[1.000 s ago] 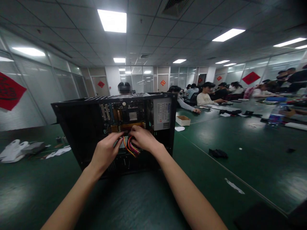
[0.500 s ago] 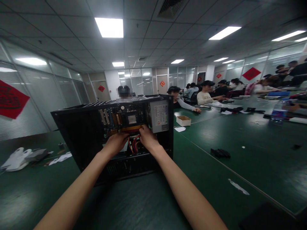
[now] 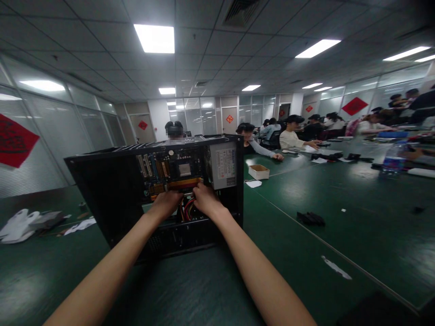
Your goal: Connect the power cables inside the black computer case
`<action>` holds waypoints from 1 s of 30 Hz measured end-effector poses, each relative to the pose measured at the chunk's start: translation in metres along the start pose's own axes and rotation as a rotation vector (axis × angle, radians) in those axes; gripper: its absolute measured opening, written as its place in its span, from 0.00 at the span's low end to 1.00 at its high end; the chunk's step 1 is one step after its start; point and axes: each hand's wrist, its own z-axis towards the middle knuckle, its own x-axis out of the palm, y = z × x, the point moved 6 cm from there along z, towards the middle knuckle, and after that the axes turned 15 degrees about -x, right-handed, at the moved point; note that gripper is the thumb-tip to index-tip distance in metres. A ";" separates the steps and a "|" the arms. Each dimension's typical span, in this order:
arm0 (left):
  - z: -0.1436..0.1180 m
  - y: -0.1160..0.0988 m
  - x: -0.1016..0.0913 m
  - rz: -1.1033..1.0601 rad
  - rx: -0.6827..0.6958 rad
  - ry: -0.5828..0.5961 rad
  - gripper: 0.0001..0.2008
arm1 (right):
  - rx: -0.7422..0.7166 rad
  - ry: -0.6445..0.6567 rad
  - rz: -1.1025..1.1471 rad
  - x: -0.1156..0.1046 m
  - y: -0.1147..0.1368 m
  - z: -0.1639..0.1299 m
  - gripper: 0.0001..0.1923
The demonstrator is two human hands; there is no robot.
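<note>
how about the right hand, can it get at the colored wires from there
Most likely yes: the right hand is just beside the colored wires in the open computer case, and nothing visible blocks it; whether it touches them is unclear.

Left forearm (image 3: 108, 267), bare, extended forward from lower edge of view, angled rightward; left wrist (image 3: 152, 220) held roughly in line. Left hand (image 3: 166, 203) seen from back, fingers (image 3: 176, 196) curled, tips hidden. Right forearm (image 3: 253, 262), likewise bare, angled leftward; right wrist (image 3: 219, 214) similarly aligned. Right hand (image 3: 206, 199) bent at fingers, turned toward left. Hands separated by narrow gap; grip of either not discernible.
</note>
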 end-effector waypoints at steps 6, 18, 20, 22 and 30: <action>0.009 0.000 0.003 0.070 -0.021 -0.010 0.16 | -0.027 0.051 0.021 0.006 -0.001 -0.001 0.09; -0.006 0.011 0.002 -0.222 -0.233 -0.097 0.14 | -0.081 0.019 0.044 0.014 0.004 -0.001 0.10; -0.009 0.017 0.006 -0.276 -0.330 -0.095 0.15 | -0.097 0.017 0.055 0.015 0.004 0.001 0.10; -0.011 0.022 0.012 -0.306 -0.387 -0.036 0.19 | -0.130 0.003 0.059 0.014 0.005 0.004 0.10; -0.011 0.016 0.017 -0.327 -0.320 0.072 0.20 | -0.338 0.047 0.023 0.021 0.001 0.026 0.10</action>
